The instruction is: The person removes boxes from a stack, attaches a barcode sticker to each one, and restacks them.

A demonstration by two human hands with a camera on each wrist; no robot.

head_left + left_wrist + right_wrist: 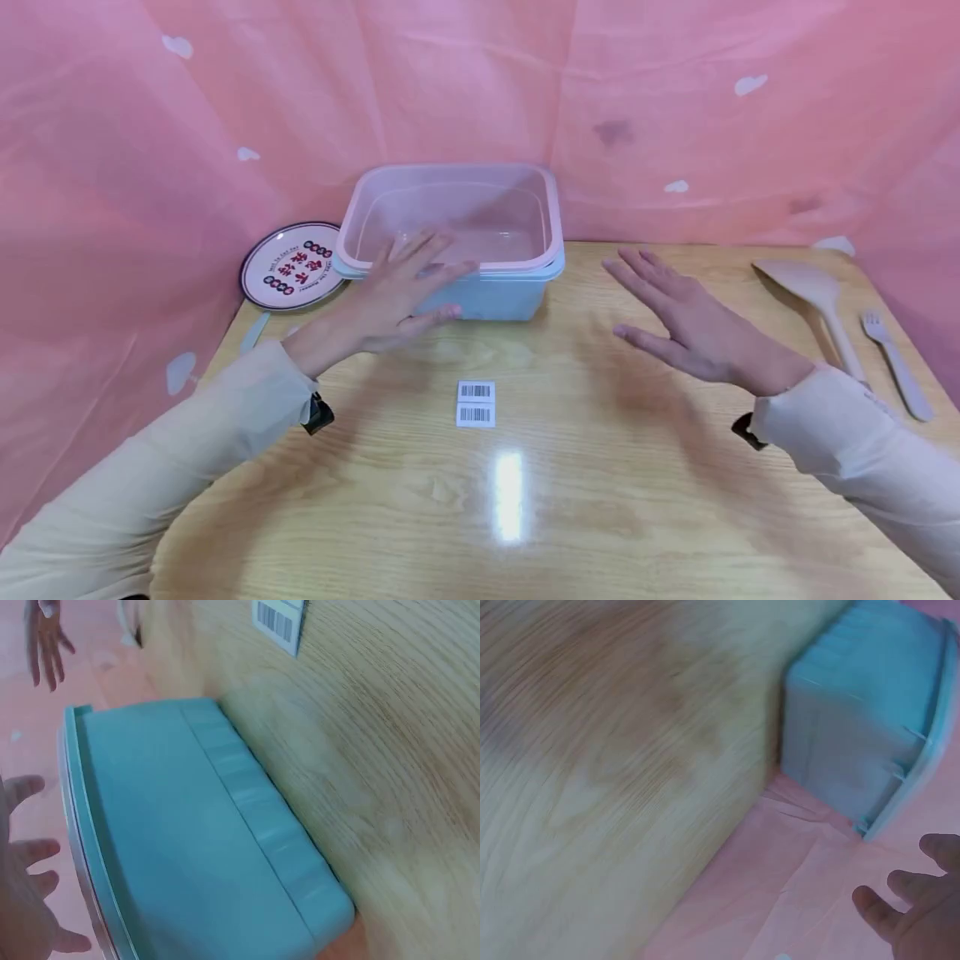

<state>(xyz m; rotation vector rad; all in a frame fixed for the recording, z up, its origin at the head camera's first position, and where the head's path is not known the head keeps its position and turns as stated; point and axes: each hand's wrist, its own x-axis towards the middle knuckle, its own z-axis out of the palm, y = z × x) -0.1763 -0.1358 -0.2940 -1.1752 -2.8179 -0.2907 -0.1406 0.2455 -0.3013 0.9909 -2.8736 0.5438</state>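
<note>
A light blue plastic tub with a translucent pink-rimmed lid stands at the back of the wooden table. My left hand hovers with straight fingers at the tub's front left corner, close to its rim; touch cannot be told. My right hand is held flat over the table to the tub's right, apart from it, holding nothing. The left wrist view shows the tub's side and my left fingers. In the right wrist view the tub lies ahead of my right fingertips.
A round printed plate lies left of the tub. A wooden spatula and a fork lie at the table's right edge. Two barcode stickers sit mid-table. Pink sheeting walls the table on three sides.
</note>
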